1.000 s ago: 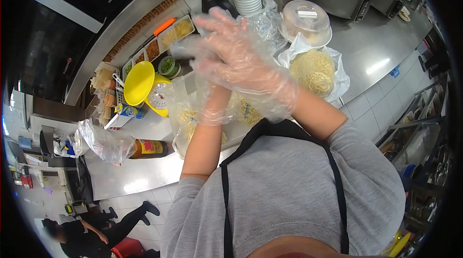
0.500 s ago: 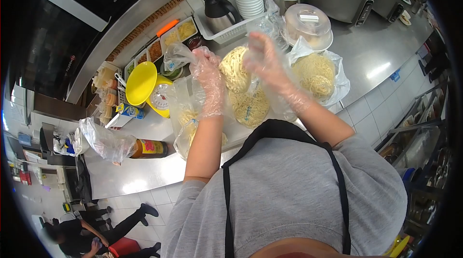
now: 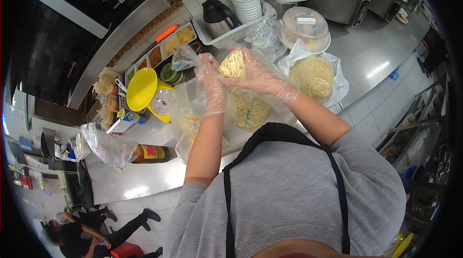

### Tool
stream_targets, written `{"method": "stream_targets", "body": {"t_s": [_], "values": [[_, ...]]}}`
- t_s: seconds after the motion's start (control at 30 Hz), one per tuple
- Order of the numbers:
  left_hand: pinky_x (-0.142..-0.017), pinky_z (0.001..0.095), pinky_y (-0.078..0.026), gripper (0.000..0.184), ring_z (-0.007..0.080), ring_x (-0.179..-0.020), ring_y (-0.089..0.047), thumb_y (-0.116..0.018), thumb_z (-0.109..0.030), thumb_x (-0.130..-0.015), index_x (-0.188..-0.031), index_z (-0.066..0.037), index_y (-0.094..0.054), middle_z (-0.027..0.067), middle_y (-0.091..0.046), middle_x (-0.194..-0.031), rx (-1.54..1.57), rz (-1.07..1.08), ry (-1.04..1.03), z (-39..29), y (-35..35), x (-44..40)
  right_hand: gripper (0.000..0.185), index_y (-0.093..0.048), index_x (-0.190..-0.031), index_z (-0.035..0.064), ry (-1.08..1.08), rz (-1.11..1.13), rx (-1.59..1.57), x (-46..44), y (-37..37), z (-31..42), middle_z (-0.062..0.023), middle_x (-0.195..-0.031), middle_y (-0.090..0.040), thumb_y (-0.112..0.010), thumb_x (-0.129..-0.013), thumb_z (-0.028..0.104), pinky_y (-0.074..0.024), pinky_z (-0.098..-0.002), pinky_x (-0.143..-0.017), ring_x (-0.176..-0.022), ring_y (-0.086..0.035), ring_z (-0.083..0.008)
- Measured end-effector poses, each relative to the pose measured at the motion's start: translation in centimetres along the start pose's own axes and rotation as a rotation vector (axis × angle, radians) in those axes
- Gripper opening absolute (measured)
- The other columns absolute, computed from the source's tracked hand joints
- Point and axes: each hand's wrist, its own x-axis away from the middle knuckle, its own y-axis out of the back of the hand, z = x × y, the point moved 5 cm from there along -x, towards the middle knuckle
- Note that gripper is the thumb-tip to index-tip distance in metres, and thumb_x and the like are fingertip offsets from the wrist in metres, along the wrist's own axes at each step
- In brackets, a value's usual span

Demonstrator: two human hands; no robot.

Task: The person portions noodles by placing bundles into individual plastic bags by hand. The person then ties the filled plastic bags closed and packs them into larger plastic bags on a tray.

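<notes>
Both my hands wear clear plastic gloves. My left hand is closed on a clear plastic bag, whose crumpled end sticks out past the fingers. Beside it, my right hand is wrapped round a bundle of pale noodles, with the thumb side toward my left hand. Whether these noodles lie inside the bag is hard to tell. Below the hands, a bagged portion of noodles rests on a light tray. More noodles in plastic are partly behind my left forearm.
An open bag of noodles sits at right, near a clear-lidded container. Behind are a white basket with a flask and stacked bowls. A yellow scale and bottle stand left. A person is beyond.
My right hand has come in from the right and closed round the noodle bundle. The bundle is now partly covered by its fingers. My left hand keeps its grip on the plastic bag.
</notes>
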Motion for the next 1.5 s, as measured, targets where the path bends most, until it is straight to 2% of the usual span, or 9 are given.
{"method": "stream_targets", "body": {"t_s": [0.13,0.27,0.37,0.43,0.5,0.73,0.93,1.13,1.5], "values": [[-0.074,0.0340,-0.045,0.027,0.0231,-0.084,-0.058,-0.054,-0.016,-0.087,-0.109,-0.001,-0.052,0.0077,-0.060,-0.093,-0.775,0.388,-0.762,-1.0,-1.5,0.8,0.073,-0.039,-0.130,0.0046,0.147,-0.156,0.337,-1.3,2.5,3.7,-0.0195,-0.126,-0.046,-0.064,-0.077,0.049,-0.0284,-0.0409,-0.103,-0.126,-0.035,-0.0282],[-0.080,0.0361,-0.045,0.030,0.0273,-0.095,-0.057,-0.052,-0.016,-0.088,-0.115,-0.003,-0.051,0.0133,-0.058,-0.107,-0.745,0.545,-0.862,-2.0,-3.2,4.4,0.049,-0.049,-0.125,0.0125,0.069,0.192,0.387,-2.2,2.7,7.4,-0.0130,-0.131,-0.046,-0.056,-0.085,0.040,-0.0297,-0.0410,-0.103,-0.127,-0.037,-0.0267],[-0.085,0.0386,-0.039,0.022,0.0298,-0.094,-0.051,-0.053,-0.016,-0.087,-0.104,-0.002,-0.056,0.0147,-0.054,-0.105,-0.095,0.597,-0.272,-1.2,-2.6,4.4,0.035,-0.056,-0.114,0.0125,0.007,0.037,0.089,-0.7,2.8,4.9,-0.0102,-0.117,-0.054,-0.055,-0.087,0.034,-0.0359,-0.0397,-0.095,-0.113,-0.047,-0.0256],[-0.083,0.0385,-0.039,0.026,0.0334,-0.096,-0.050,-0.054,-0.020,-0.086,-0.104,-0.002,-0.057,0.0159,-0.052,-0.108,-1.103,0.801,-0.740,-2.0,-2.9,4.1,0.030,-0.060,-0.106,0.0102,0.124,-0.220,-0.162,-0.4,4.2,4.7,-0.0092,-0.104,-0.060,-0.054,-0.089,0.033,-0.0417,-0.0381,-0.088,-0.100,-0.055,-0.0250],[-0.089,0.0402,-0.036,0.029,0.0337,-0.102,-0.046,-0.053,-0.024,-0.087,-0.106,-0.002,-0.055,0.0150,-0.050,-0.109,-1.041,0.898,-0.691,-3.9,-3.3,5.0,0.027,-0.057,-0.086,0.0076,-0.378,-0.283,-0.935,-0.7,4.6,2.5,-0.0030,-0.071,-0.052,-0.052,-0.091,0.034,-0.0434,-0.0303,-0.065,-0.065,-0.051,-0.0176],[-0.083,0.0393,-0.038,0.022,0.0317,-0.096,-0.050,-0.051,-0.019,-0.088,-0.100,-0.002,-0.058,0.0128,-0.054,-0.103,-0.871,0.982,-0.782,-7.8,-4.3,8.3,0.039,-0.042,-0.067,0.0109,-0.459,-0.327,-1.215,-0.6,6.9,3.3,0.0014,-0.057,-0.032,-0.053,-0.090,0.039,-0.0300,-0.0275,-0.050,-0.051,-0.031,-0.0108],[-0.084,0.0427,-0.039,0.016,0.0313,-0.091,-0.051,-0.055,-0.019,-0.085,-0.086,-0.003,-0.059,0.0094,-0.058,-0.093,-0.951,0.972,-0.830,-5.3,-4.8,7.3,0.036,-0.056,-0.089,0.0074,-0.335,-0.131,-0.265,-0.5,8.3,2.6,-0.0015,-0.068,-0.050,-0.057,-0.086,0.043,-0.0436,-0.0312,-0.065,-0.069,-0.052,-0.0155],[-0.077,0.0402,-0.044,0.010,0.0287,-0.090,-0.053,-0.061,-0.016,-0.077,-0.081,-0.006,-0.061,0.0060,-0.059,-0.094,-1.251,1.026,-1.044,-4.8,-4.9,6.4,0.032,-0.060,-0.097,0.0081,0.538,-0.102,1.106,0.9,8.0,7.0,-0.0110,-0.093,-0.063,-0.063,-0.077,0.033,-0.0338,-0.0395,-0.098,-0.097,-0.057,-0.0294],[-0.078,0.0327,-0.045,0.016,0.0272,-0.089,-0.055,-0.066,-0.016,-0.077,-0.085,-0.003,-0.062,0.0093,-0.061,-0.091,-1.054,1.073,-0.757,-9.9,-4.1,7.9,0.024,-0.062,-0.095,0.0051,0.199,0.416,0.448,0.6,10.8,3.9,-0.0093,-0.093,-0.063,-0.056,-0.086,0.026,-0.0420,-0.0374,-0.086,-0.096,-0.057,-0.0239]]}}
